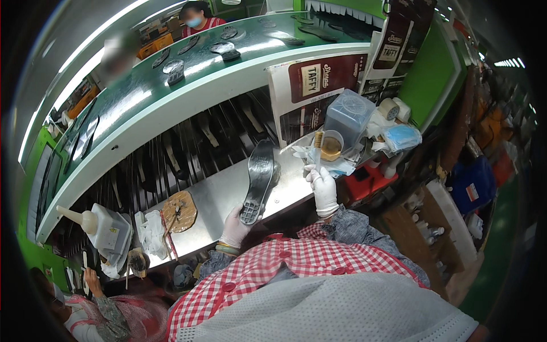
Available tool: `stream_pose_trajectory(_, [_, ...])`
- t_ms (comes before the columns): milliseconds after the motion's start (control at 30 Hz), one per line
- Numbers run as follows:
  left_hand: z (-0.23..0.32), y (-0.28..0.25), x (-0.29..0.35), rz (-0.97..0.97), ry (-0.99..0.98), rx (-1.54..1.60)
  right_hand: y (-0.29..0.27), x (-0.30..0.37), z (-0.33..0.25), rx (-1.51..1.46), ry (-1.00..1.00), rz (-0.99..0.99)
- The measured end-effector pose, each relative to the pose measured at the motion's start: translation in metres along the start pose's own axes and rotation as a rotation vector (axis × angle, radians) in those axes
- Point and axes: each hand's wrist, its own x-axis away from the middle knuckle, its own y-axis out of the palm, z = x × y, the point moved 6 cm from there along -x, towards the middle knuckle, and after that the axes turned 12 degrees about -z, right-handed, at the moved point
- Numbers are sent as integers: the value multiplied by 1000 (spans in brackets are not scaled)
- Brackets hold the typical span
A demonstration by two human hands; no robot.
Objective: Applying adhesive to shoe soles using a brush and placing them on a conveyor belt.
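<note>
My gloved left hand [234, 228] grips the heel end of a black shoe sole [260, 174]. The sole stands tilted, its grid-patterned heel toward me and its toe pointing away over the metal ledge. In my gloved right hand [323, 191], the fingers are closed round the pale handle of a small brush [318, 142]. Its tan bristles point away from me, at the left rim of a clear cup [332, 146] holding amber liquid. Crumpled white and pale blue material lies under and around the cup.
A green conveyor belt [245, 37] carries several dark soles. Beside the cup are an upturned clear plastic tub [348, 117] and a blue mask [402, 137]. A white squeeze bottle [106, 231] and a brown stained disc [180, 212] are at left. A co-worker's hand [93, 280] shows at lower left.
</note>
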Motion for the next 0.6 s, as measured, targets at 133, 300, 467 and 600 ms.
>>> stream_pose_trajectory(133, [0,12,0,24,-22,-10,-10,3,22,-21,12,-8])
stream_pose_trajectory(300, [1,17,-1,77,-25,26,-7,7,26,41,32,-26])
stream_pose_trajectory(467, [2,8,0,144,-4,10,-3,3,33,-4,23,-50])
stream_pose_trajectory(600, [3,2,0,116,-15,37,-5,2,38,-30,19,-66])
